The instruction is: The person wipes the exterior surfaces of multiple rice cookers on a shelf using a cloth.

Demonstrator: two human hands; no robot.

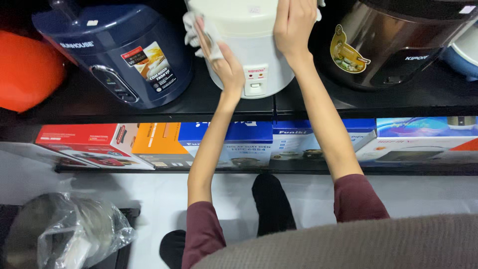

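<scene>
The left hand (219,52) is pressed against the left flank of a white, round-bodied plastic rice cooker (251,47), its fingers closed on a crumpled white cloth (191,30) that it holds flat to the cooker's side; the right hand (294,25) lies spread and flat on the cooker's upper right, fingers loose and gripping nothing, simply steadying it. The cooker thus sits between the two hands, on a black shelf (209,102) at arm's reach, its small switch panel facing out. Nearest of all, by the person's body, are the maroon sleeves pushed up the forearms and black-socked feet (271,204) on a pale floor (149,194), where a round metal pot wrapped in clear plastic (74,231) rests to the left. Below the black shelf a lower shelf holds a row of flat cardboard appliance boxes (239,144) in red, orange, blue and white, lying side by side. Up on the black shelf, a dark blue glossy rice cooker (114,50) stands just left of the white one, with an orange rounded object (27,69) beyond it at the edge. To the right stands a dark brown and steel rice cooker (393,42), close beside the white one, and a blue-and-white appliance (463,55) peeks in at the far right.
</scene>
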